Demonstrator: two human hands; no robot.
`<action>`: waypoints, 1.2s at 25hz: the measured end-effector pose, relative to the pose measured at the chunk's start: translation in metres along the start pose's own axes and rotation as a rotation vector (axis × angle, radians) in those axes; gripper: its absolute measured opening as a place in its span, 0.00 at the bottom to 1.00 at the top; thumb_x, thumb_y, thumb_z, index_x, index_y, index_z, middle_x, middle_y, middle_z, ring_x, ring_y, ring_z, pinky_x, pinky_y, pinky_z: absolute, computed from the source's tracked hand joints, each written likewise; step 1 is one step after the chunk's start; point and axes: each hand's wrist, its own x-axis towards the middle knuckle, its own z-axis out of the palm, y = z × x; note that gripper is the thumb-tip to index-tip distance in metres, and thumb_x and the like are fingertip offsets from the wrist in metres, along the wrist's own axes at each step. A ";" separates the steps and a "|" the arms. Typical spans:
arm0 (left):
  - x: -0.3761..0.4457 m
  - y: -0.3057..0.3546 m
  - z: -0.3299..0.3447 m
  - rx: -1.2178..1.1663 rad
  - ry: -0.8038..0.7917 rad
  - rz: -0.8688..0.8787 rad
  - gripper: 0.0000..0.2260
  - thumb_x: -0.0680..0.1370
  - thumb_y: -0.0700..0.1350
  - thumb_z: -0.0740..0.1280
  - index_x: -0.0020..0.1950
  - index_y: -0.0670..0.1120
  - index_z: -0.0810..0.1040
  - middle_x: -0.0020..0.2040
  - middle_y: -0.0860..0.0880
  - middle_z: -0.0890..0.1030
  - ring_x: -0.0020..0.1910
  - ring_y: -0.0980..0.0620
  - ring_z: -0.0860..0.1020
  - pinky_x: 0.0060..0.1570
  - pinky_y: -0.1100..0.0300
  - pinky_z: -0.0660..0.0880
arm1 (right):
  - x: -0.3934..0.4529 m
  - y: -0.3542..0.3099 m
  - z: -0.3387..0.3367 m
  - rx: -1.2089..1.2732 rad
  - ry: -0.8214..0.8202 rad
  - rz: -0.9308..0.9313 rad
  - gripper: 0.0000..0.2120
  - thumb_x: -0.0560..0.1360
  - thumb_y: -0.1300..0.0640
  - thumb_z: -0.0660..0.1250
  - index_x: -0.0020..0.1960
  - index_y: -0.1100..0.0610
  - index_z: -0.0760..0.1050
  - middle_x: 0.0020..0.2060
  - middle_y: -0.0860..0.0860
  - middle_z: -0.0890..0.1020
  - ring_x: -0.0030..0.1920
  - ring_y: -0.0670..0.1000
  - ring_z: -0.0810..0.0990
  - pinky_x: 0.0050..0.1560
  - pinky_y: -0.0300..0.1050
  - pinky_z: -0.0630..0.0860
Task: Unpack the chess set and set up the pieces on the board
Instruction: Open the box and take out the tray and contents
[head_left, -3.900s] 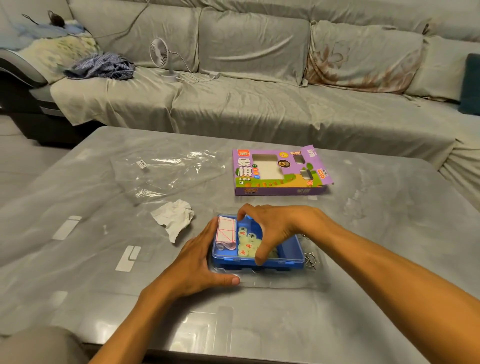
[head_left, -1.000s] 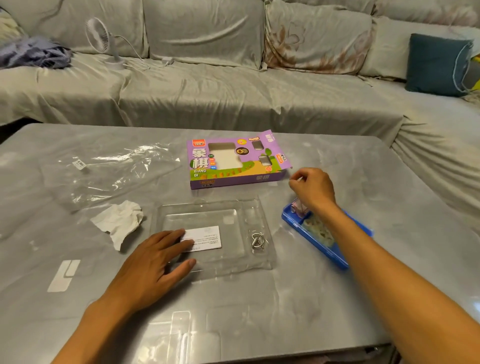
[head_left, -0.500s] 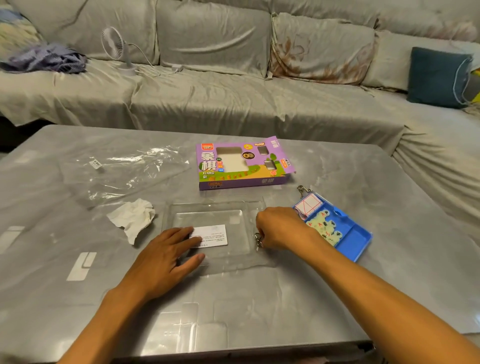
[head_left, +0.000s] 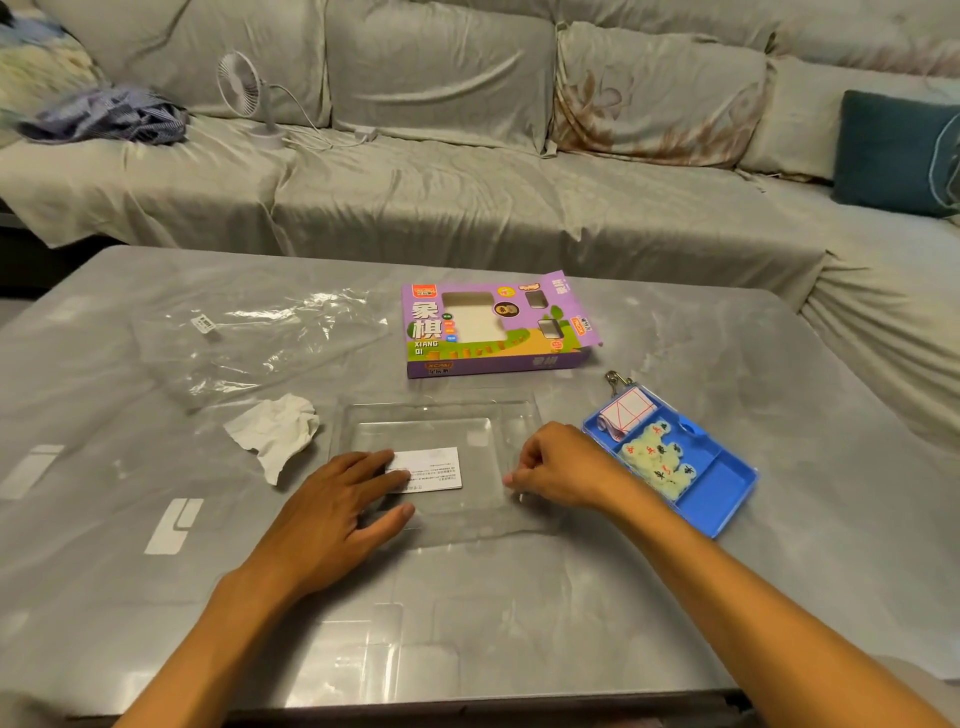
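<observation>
A clear plastic tray (head_left: 441, 410) lies on the grey table in front of me. My left hand (head_left: 337, 509) rests flat on its left part, with the fingertips on a white card (head_left: 436, 467). At the tray's right edge my right hand (head_left: 558, 467) is curled, its fingertips pinching a small thing that is mostly hidden, where a metal ring lay before. To the right lies the open blue case (head_left: 722, 499), holding pale green chess pieces (head_left: 657, 460) and a rolled paper board (head_left: 623, 413). A metal chain (head_left: 615, 379) hangs off its far corner.
The purple chess box (head_left: 493, 332) lies open behind the tray. A crumpled white paper (head_left: 275, 431) and a clear plastic bag (head_left: 260, 338) lie to the left. A sofa with a small fan (head_left: 244, 88) and cushions runs behind the table.
The blue case was moved off the clear tray to the right. My right hand came back to the tray's right edge and closed over the metal ring. My left hand stayed on the tray.
</observation>
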 end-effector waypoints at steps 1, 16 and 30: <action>0.000 -0.001 0.001 -0.007 0.001 -0.002 0.32 0.73 0.73 0.44 0.72 0.62 0.66 0.75 0.62 0.60 0.73 0.61 0.57 0.70 0.57 0.60 | -0.001 0.003 -0.002 0.097 0.021 0.020 0.11 0.73 0.48 0.71 0.41 0.56 0.81 0.36 0.50 0.83 0.38 0.48 0.80 0.40 0.42 0.78; 0.000 -0.003 0.002 0.000 0.020 0.010 0.28 0.75 0.72 0.46 0.71 0.64 0.66 0.74 0.66 0.59 0.73 0.64 0.55 0.71 0.61 0.56 | 0.067 0.114 -0.078 0.443 0.692 0.425 0.04 0.77 0.57 0.65 0.46 0.51 0.78 0.46 0.51 0.82 0.46 0.54 0.81 0.45 0.50 0.80; 0.000 -0.002 0.002 -0.032 0.003 -0.003 0.31 0.74 0.73 0.45 0.72 0.62 0.66 0.75 0.64 0.57 0.74 0.61 0.55 0.71 0.59 0.54 | 0.037 -0.062 0.036 -0.285 0.102 -0.181 0.22 0.68 0.45 0.74 0.58 0.53 0.76 0.55 0.52 0.80 0.52 0.54 0.76 0.50 0.49 0.76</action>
